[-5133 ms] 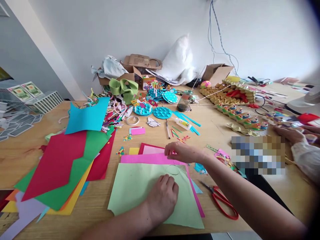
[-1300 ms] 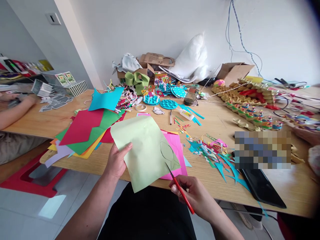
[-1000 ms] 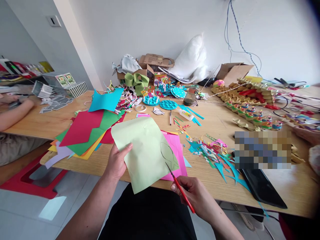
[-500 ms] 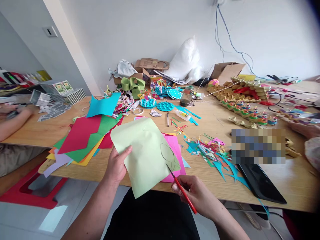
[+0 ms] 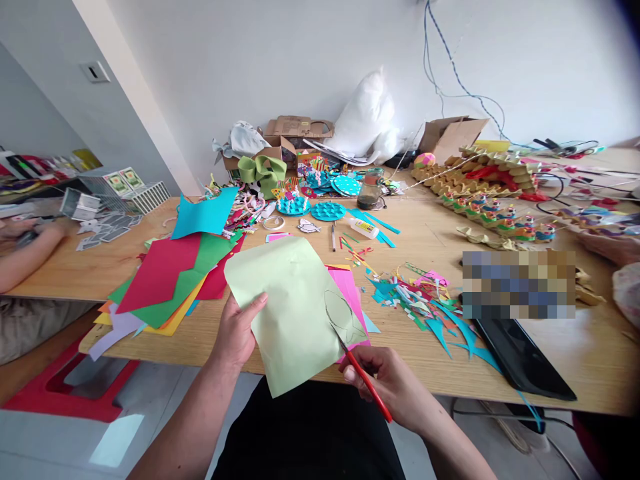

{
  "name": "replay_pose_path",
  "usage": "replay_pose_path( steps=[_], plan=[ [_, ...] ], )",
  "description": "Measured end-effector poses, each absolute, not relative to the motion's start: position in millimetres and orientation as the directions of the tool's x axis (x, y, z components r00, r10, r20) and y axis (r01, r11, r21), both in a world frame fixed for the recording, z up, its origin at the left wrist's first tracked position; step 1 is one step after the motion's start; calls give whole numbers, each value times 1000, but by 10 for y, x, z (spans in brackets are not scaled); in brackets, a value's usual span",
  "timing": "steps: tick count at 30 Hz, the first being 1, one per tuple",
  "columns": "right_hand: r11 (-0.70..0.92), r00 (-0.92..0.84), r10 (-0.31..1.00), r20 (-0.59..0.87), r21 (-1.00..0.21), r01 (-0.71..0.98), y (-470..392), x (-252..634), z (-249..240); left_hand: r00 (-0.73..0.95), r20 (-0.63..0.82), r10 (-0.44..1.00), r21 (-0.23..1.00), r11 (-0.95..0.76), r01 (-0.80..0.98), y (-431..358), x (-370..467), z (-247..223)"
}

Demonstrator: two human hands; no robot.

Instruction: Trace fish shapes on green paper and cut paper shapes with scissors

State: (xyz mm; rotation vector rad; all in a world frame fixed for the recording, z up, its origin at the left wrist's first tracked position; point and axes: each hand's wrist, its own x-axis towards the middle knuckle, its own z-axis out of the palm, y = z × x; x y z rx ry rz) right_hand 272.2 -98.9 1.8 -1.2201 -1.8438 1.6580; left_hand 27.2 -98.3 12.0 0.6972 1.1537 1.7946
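Note:
A light green sheet of paper [image 5: 287, 307] is held up over the table's front edge by my left hand [image 5: 239, 333], its thumb on top and the fingers underneath. A fish outline [image 5: 343, 317] is drawn on the sheet's right side. My right hand [image 5: 377, 377] is closed around red-handled scissors [image 5: 367, 380]. Their blades point up and left and meet the sheet beside the outline. Pink paper [image 5: 350, 287] lies on the table behind the green sheet, partly hidden by it.
Stacked coloured paper [image 5: 160, 273] lies at left, paper scraps [image 5: 410, 293] at right beside a black tablet-like device [image 5: 525, 360]. A glue bottle [image 5: 364, 228], pen [image 5: 333, 237] and tape roll [image 5: 273, 223] lie farther back. Other people's arms [image 5: 35, 250] rest at both sides.
The view has shifted slightly. The scissor blades sit a little farther along the sheet beside the outline. Both hands keep their holds.

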Motion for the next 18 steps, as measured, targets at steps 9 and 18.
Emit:
replay_pose_path(
  steps=[9,18],
  plan=[
    [-126,-533,788,-309,-928,351,-992,2718,-39,-457,-10,890,924,-167,-345,-979,293,133],
    [-106,-572,764,-297,-933,344,-948,2709,-38,-449,1,893,932,-164,-323,-988,340,121]
  ],
)
